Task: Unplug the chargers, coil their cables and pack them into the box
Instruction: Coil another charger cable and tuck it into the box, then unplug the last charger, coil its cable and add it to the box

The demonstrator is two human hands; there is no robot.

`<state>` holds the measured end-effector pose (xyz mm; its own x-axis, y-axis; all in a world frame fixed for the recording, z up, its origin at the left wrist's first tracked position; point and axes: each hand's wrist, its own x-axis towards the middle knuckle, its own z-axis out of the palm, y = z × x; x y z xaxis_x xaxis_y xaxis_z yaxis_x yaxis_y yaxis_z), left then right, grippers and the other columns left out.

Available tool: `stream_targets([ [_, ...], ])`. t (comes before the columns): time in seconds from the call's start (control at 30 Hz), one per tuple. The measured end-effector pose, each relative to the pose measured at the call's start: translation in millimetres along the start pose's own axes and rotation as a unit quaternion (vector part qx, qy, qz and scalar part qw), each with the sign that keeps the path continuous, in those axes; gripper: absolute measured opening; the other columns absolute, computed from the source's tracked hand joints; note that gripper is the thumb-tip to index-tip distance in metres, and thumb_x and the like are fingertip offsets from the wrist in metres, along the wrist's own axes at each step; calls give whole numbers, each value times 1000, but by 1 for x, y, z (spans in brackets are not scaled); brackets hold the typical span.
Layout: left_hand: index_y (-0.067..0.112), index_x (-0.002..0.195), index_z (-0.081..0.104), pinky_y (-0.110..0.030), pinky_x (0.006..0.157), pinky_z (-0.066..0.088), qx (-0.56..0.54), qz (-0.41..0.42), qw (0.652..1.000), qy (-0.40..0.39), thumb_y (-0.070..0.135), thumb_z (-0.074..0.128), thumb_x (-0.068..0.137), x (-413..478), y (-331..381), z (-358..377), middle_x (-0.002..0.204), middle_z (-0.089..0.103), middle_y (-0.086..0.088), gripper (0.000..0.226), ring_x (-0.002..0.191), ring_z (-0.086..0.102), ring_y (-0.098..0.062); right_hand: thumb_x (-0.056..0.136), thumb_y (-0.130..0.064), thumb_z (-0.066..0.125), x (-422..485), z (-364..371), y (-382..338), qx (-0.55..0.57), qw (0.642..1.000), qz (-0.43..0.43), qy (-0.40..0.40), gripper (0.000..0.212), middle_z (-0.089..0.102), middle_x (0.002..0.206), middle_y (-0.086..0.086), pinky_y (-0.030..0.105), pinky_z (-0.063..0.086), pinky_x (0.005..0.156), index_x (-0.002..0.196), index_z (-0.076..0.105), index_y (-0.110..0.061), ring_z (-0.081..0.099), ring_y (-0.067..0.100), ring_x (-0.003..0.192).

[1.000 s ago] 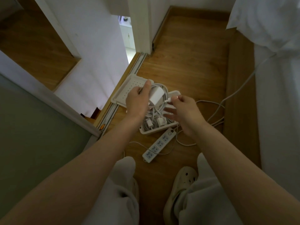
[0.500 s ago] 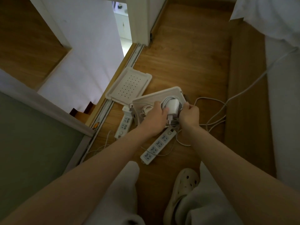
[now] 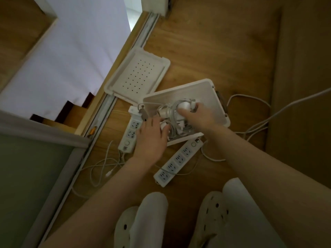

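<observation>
Head view, centre frame: the right hand point(image 3: 195, 116) has thumb and fingers curled round a white charger point(image 3: 185, 106) with its cable point(image 3: 172, 111) looped about it, held low inside the box point(image 3: 207, 93). Just left of it the left hand point(image 3: 152, 138) reaches over the box's near-left rim, fingers spread on a smaller white plug point(image 3: 163, 126); blur hides whether it grips or merely presses. A tangle point(image 3: 180, 128) of more white bricks and cord lies under both hands. The box sits askew on the floor point(image 3: 215, 51), its perforated lid point(image 3: 139, 76) touching its upper-left corner. One strip point(image 3: 131, 133) lies just beside the box's left side, partly under the left hand; a second strip point(image 3: 179, 161) lies just below the box. A loose cable point(image 3: 100, 165) trails at lower left, and further cables point(image 3: 250, 126) run off to the right edge. By its look the charger is a light, hard, smooth brick, best taken across its flat sides. The cable looks soft and springy, so a coil will likely loosen unless fingers pin the loops against the body until it is seated. The prongs could snag neighbouring coils.
</observation>
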<state>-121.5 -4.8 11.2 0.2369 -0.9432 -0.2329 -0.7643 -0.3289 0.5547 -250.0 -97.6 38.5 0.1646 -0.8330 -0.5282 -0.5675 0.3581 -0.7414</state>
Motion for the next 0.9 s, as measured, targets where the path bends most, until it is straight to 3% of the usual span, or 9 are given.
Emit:
stream_targets([
  [0.1,16,139,35,-42,109,25,120,-19,993,-7,28,47,97,11,-32,14,143,37,-5,45,134,31,-23,88,-38,57,35,-4,17,-22,992,27,121,49,58,100,9,20,30,46,119,48,-2,52,16,75],
  [0.2,15,145,27,-45,111,21,163,-57,984,-37,29,49,94,23,-61,28,150,31,-5,57,139,26,-23,86,-35,59,68,-5,33,-49,985,44,161,51,59,113,14,24,38,61,123,48,-2,59,27,96],
  [0.27,13,143,31,-44,110,22,145,-56,987,-31,28,51,92,29,-72,36,145,38,-7,57,135,32,-24,86,-33,61,86,0,40,-84,981,48,166,51,56,116,14,29,40,71,123,47,-1,56,28,106],
  [0.47,5,137,42,-45,107,29,101,-10,994,41,24,53,87,32,-80,55,131,51,-13,54,125,44,-28,85,-31,61,133,21,50,-114,976,26,181,50,55,118,17,42,48,84,121,46,0,56,31,107],
  [0.6,3,137,42,-50,105,33,91,5,994,52,37,36,85,31,-88,62,132,52,-16,63,125,46,-32,93,-18,52,153,31,59,-151,984,67,59,52,49,116,19,38,42,84,134,32,7,50,37,118],
  [0.67,3,139,41,-51,106,33,84,11,995,54,38,34,85,31,-91,64,134,51,-17,64,127,45,-33,95,-14,48,157,31,67,-212,973,85,15,43,51,127,21,38,42,88,133,39,5,49,37,118],
  [0.77,2,140,39,-53,107,32,68,9,996,51,37,34,85,32,-94,68,137,49,-17,66,129,44,-33,95,-12,48,161,28,69,-227,971,64,33,31,55,123,24,36,43,88,121,52,5,53,36,113],
  [0.9,5,143,36,-50,111,28,49,12,998,44,38,33,87,32,-97,69,141,45,-15,65,133,39,-30,97,-15,45,152,32,56,-203,974,14,100,41,47,135,19,35,38,98,135,39,0,45,31,124],
])
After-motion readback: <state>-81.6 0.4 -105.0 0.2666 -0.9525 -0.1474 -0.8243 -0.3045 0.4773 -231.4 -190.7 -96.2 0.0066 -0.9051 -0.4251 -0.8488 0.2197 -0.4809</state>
